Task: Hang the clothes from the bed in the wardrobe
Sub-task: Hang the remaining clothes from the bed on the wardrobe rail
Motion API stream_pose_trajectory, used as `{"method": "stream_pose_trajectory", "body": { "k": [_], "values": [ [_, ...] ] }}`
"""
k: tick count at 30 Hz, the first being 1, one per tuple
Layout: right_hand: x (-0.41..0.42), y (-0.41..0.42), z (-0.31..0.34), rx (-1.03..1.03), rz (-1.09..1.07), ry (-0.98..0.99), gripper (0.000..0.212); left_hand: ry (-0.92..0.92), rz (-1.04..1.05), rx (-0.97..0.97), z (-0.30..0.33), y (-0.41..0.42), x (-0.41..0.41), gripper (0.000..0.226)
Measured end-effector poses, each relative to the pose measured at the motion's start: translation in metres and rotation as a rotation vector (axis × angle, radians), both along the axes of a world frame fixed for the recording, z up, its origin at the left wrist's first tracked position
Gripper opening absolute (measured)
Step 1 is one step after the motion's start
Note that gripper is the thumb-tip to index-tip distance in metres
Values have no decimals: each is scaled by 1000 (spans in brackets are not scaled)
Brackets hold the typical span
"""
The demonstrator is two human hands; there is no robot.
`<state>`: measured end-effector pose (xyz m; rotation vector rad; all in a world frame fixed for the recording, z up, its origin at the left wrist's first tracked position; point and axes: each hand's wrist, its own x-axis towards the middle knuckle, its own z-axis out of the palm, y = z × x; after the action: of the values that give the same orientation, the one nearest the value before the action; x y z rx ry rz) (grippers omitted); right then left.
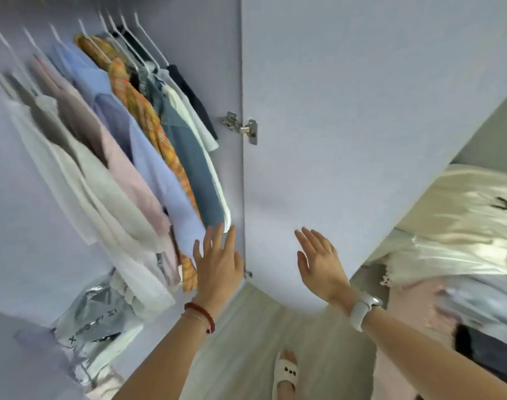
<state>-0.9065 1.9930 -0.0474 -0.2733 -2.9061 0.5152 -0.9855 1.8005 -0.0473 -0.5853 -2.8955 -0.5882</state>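
- Both your grips are empty with fingers straight and spread: the left hand (217, 265) is raised in front of the hems of the hanging clothes (148, 157), and the right hand (318, 261) is raised in front of the inside face of the open wardrobe door (347, 111). I cannot tell whether either one touches.
- The clothes left to hang lie on the bed (463, 226), to the right of your right grip, past the door's edge. That grip is clearly the nearer one.
- The pile (448, 301) is blurred; pale, pink and dark fabric show, and its long axis cannot be read.
- A dark hook shape (500, 203) on the pale bedding may be a hanger.
- In the wardrobe, up and left of your left grip, the white hangers (125, 39) are packed close, so room looks tight.
- A plastic bag (99, 319) lies in the wardrobe, below and left of the left grip.
- The floor (246, 342) is under both forearms, with your slippered foot (285, 370) there.
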Motion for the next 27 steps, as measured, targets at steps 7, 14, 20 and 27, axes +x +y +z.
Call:
{"method": "stream_pose_trajectory", "body": {
  "k": [7,14,20,27],
  "values": [
    [121,115,-15,-32,-458,-105,44,-171,-609,-23,-27,156,62,49],
    [232,238,-36,-209,-852,-128,38,-307,-971,-12,-33,324,125,45],
    [326,358,-63,-397,-1135,-117,38,-410,-1138,-126,-62,479,182,42],
    [427,476,-104,-604,-1479,-107,41,-456,-1343,-331,-112,611,276,44]
  ]
}}
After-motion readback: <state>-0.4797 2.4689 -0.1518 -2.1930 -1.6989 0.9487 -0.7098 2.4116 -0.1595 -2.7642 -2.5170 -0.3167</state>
